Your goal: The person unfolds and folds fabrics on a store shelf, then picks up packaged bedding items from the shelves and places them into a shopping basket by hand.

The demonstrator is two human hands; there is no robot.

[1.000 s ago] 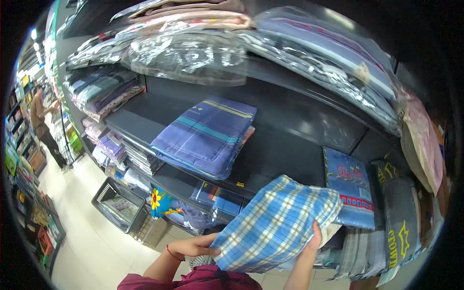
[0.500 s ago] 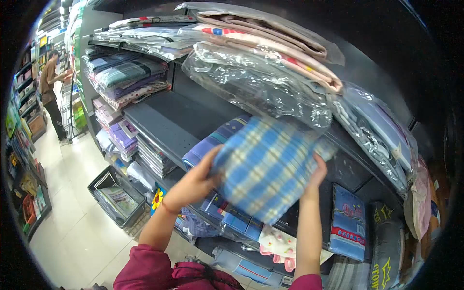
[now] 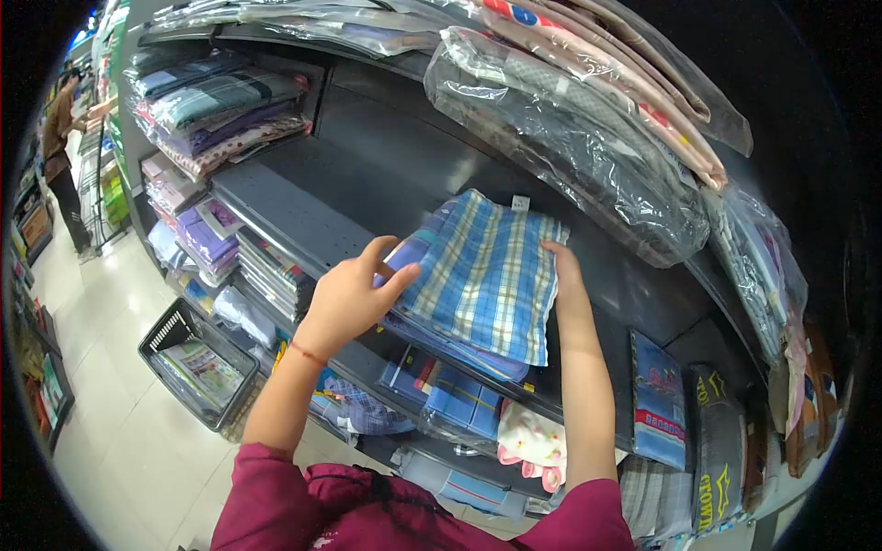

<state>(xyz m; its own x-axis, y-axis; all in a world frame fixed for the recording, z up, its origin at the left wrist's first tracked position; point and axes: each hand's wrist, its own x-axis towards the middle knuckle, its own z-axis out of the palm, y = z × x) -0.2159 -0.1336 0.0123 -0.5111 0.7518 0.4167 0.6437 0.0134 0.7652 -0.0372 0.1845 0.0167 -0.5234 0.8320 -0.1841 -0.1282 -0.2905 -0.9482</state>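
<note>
A folded blue, white and yellow plaid cloth (image 3: 482, 275) with a small white tag lies on top of a purple-blue folded cloth (image 3: 418, 241) on the dark shelf. My left hand (image 3: 354, 289) is at the left edge of this pile, its thumb and fingers apart, the fingertips close to the purple-blue cloth. At the plaid cloth's right edge, my right hand (image 3: 567, 273) grips the border near the upper corner; some of its fingers are hidden.
Plastic-wrapped bedding (image 3: 579, 147) overhangs from the upper shelf. Folded textiles (image 3: 225, 106) are stacked at the left. A black basket (image 3: 163, 340) with printed papers stands on the floor. Packaged blue goods (image 3: 657, 404) stand at the right. Another person (image 3: 62, 165) stands far left.
The plaid cloth has come down from mid-air onto the purple-blue pile and lies flatter. My left hand has moved off its edge. The view has shifted.
</note>
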